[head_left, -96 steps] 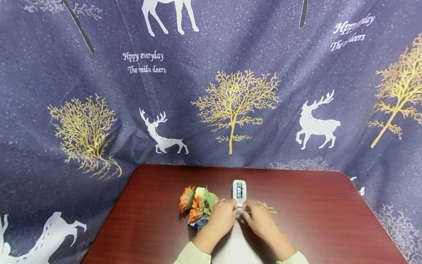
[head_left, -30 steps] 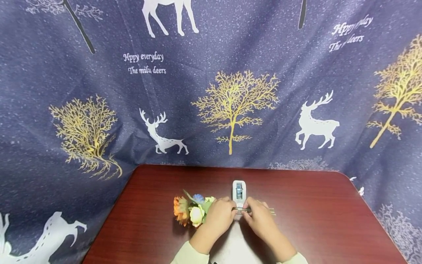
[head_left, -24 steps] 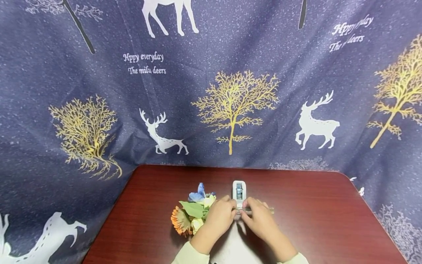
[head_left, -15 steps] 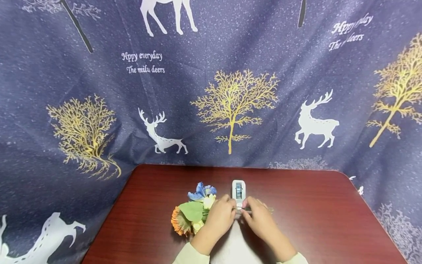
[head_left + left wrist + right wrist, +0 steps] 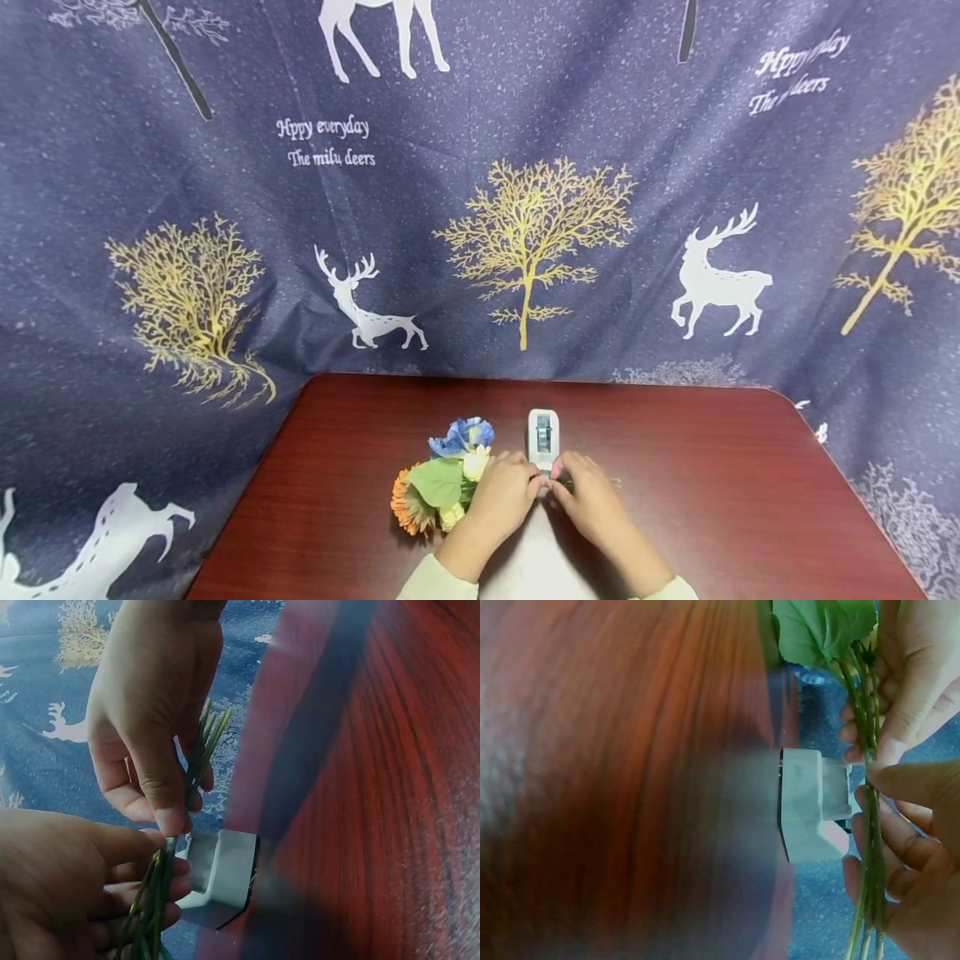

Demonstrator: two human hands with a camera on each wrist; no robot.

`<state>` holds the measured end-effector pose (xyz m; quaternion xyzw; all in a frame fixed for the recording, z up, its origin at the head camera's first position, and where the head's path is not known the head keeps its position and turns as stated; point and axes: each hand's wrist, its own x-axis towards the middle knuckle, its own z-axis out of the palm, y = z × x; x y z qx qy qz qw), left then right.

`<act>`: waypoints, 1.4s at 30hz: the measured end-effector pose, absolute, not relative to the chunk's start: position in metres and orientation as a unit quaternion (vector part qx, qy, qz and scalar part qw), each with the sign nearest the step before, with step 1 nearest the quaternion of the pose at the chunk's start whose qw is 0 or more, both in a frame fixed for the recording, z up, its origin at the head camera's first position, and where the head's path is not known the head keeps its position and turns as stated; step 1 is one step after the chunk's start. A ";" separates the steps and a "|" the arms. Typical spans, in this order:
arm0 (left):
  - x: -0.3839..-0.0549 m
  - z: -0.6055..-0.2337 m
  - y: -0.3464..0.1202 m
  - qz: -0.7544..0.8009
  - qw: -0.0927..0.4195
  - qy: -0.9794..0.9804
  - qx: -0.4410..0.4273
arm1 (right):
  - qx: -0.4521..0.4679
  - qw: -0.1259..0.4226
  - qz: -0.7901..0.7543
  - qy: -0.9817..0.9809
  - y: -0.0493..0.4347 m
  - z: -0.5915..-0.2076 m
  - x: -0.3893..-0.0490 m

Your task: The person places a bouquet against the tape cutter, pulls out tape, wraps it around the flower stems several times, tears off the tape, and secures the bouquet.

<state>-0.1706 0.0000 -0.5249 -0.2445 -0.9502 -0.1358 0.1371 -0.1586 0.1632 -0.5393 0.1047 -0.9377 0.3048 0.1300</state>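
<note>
the bunch of thin green artificial flower stems (image 5: 872,859) lies crosswise between the two hands, its long axis running left to right before the person, about square to the forearms. the left hand (image 5: 504,493) is nearer the heads: a ruffled orange flower (image 5: 409,505), a blue flower with broad petals (image 5: 459,437), small cream-white blossoms (image 5: 476,462) and a flat green leaf (image 5: 437,482), all sitting out past its far side. the right hand (image 5: 592,496) is nearer the cut ends, which poke out a little way beyond its fingers.

both hands are closed down to a pinch. the left has thumb and fingertips on the stems; the right holds them the same way, its thumb tip very near the left thumb, with hardly a gap between. right there, a pale shiny band (image 5: 171,843), which looks like clear tape, shows on the stems.

the white oblong plastic tape dispenser (image 5: 543,417) stands on the dark red wood-grain table (image 5: 697,467), straight ahead of that meeting point, its long axis pointing away from the person and so across the stems. the wrist views show the stems raised off the table, just beside the dispenser's near end; whether they touch it i cannot tell.
</note>
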 end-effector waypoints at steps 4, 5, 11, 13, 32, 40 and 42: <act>-0.173 -0.529 0.000 -0.137 0.141 -0.949 -0.245 | 0.096 0.115 0.309 -0.939 0.163 -0.541 -0.159; -0.173 -0.530 0.000 -0.138 0.143 -0.949 -0.245 | 0.094 0.114 0.310 -0.939 0.163 -0.542 -0.159; -0.174 -0.534 0.000 -0.147 0.141 -0.948 -0.243 | 0.091 0.122 0.315 -0.937 0.161 -0.542 -0.157; -0.174 -0.535 0.000 -0.148 0.137 -0.949 -0.244 | 0.093 0.131 0.313 -0.936 0.160 -0.542 -0.156; -0.179 -0.548 0.001 -0.143 0.147 -0.948 -0.243 | 0.053 0.118 0.338 -0.932 0.160 -0.550 -0.166; -0.176 -0.548 0.002 -0.141 0.158 -0.947 -0.240 | 0.046 0.098 0.323 -0.940 0.155 -0.551 -0.172; -0.177 -0.550 0.003 -0.144 0.162 -0.946 -0.239 | 0.048 0.099 0.316 -0.942 0.154 -0.552 -0.172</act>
